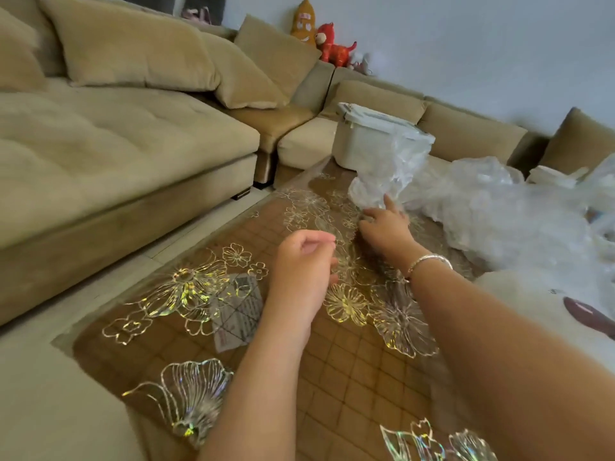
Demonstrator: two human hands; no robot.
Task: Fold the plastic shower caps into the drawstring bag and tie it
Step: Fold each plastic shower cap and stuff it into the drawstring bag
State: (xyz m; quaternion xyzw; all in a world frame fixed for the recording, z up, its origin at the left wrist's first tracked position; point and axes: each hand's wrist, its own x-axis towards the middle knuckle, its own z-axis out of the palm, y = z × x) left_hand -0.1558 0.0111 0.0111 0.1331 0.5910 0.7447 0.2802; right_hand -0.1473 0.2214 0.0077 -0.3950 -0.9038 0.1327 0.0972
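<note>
A beige sofa fills the upper left of the frame, its loose cushions piled along the back. At the top centre, 2 plush toys sit on the sofa's back: an orange one and a red one just beside it.

Below, a brown table under a clear cover printed with shiny flower outlines runs from lower left toward centre right. A printed paper slip lies under that cover, left of centre.

At centre, the left hand hovers above the table with its fingers curled in loosely; whether anything thin is pinched between thumb and fingers cannot be told. Just right of it, the right hand, a silver bracelet on its wrist, reaches to the near edge of a clear plastic shower cap and grips it, index finger raised against the plastic.

Behind the cap, a white lidded tub stands at the table's far end. On the right of the frame, a heap of crumpled clear plastic spreads over the table. No drawstring bag can be made out for certain.
</note>
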